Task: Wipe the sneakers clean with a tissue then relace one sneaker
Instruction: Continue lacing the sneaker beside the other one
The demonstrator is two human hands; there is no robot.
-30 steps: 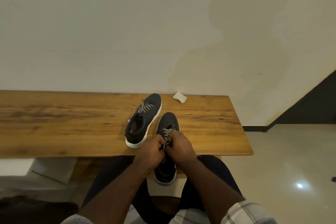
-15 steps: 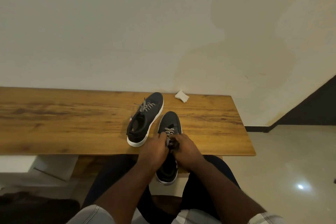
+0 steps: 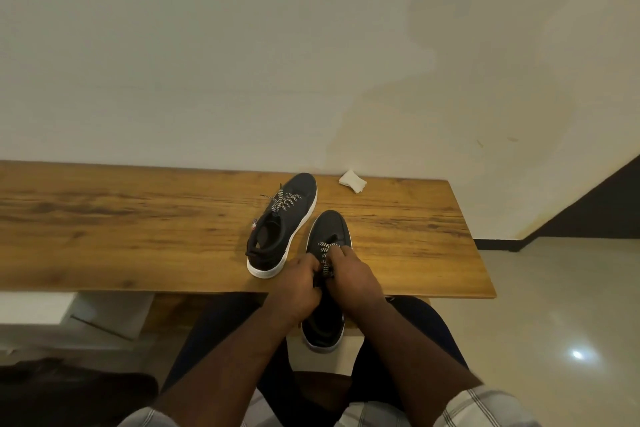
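- Head view: near sneaker (image 3: 329, 232) lies toe-away w/ heel hanging off table (image 3: 138, 236) front edge, above the person's lap.
- L hand (image 3: 298, 288) & R hand (image 3: 353, 277) meet over its midfoot; both have fingers curled, pinching the speckled lace (image 3: 325, 258) between them.
- Lace crosses a few rows near the toe; lower part hidden by hands, so can't tell how far it's threaded.
- 2nd sneaker (image 3: 282, 229) just left of the 1st, fully on table, angled toe up-right, laced, white sole showing; the two look apart but close.
- Tissue (image 3: 352, 180), crumpled, at table's back edge by the wall (image 3: 242, 62), right of 2nd sneaker's toe, untouched.
- Plaid sleeves (image 3: 485, 406) at bottom; shiny floor (image 3: 554, 322) right.
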